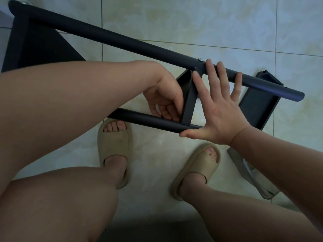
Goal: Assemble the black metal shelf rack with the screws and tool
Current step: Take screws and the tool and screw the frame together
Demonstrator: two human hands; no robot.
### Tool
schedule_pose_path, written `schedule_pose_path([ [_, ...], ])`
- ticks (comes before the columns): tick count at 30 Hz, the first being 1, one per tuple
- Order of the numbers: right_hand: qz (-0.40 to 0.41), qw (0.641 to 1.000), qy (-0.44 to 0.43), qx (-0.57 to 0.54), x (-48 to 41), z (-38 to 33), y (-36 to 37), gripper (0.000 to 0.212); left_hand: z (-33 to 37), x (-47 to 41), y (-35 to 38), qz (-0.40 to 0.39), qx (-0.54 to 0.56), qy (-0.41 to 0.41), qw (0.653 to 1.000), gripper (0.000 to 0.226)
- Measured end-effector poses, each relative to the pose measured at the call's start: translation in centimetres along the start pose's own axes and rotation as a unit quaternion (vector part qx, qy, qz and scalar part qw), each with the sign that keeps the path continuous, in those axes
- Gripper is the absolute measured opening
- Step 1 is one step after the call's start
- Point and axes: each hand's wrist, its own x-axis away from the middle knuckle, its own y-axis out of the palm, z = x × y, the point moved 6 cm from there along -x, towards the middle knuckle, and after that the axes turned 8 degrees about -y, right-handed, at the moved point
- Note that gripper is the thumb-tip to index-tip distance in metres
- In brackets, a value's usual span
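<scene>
- Left hand (pixel 162 98): its fingers (pixel 167 111) are curled round the near edge of the cross shelf (pixel 189 102), just where it meets the lower tube (pixel 148 119). Cannot tell whether a screw or tool is also pinched there.
- Right hand (pixel 220 112): spread flat and gripping nothing. The fingertips lie on the upper tube (pixel 122 38) and the thumb touches the lower tube's free end.
- Key relation: the shelf-to-lower-tube joint sits directly at the left fingertips, so the left hand is nearer. The right hand looks to be bracing the two tubes.
- Long axes: both tubes run left to right, sloping down toward the right. The cross shelf spans between them.
- Nearest screw (pixel 200 59): seated in the upper tube, just beside the right index finger.
- Count: tubes 2; shelves 3, namely the cross shelf, the far shelf (pixel 40 46) and the end shelf (pixel 257 105); screws seen 2, the second (pixel 26 3) at the far end; tool 0 visible.
- Rack lies over the tiled floor (pixel 192 23). One plastic bag (pixel 250 173) lies by the right foot.
</scene>
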Motion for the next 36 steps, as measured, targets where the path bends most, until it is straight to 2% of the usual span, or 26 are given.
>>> schedule_pose_path([
  [9,0.001,1.000,0.000,0.001,-0.06,-0.04,-0.06,0.134,0.19,-0.26,0.22,0.004,0.026,-0.001,1.000,0.010],
  [27,-0.005,1.000,0.002,-0.002,-0.06,-0.11,-0.11,0.135,0.03,-0.60,0.68,-0.005,0.078,0.050,0.996,0.026],
  [36,-0.006,1.000,0.001,-0.001,-0.05,-0.12,-0.13,0.135,-0.07,-0.03,0.20,0.007,0.013,-0.014,1.000,0.011],
])
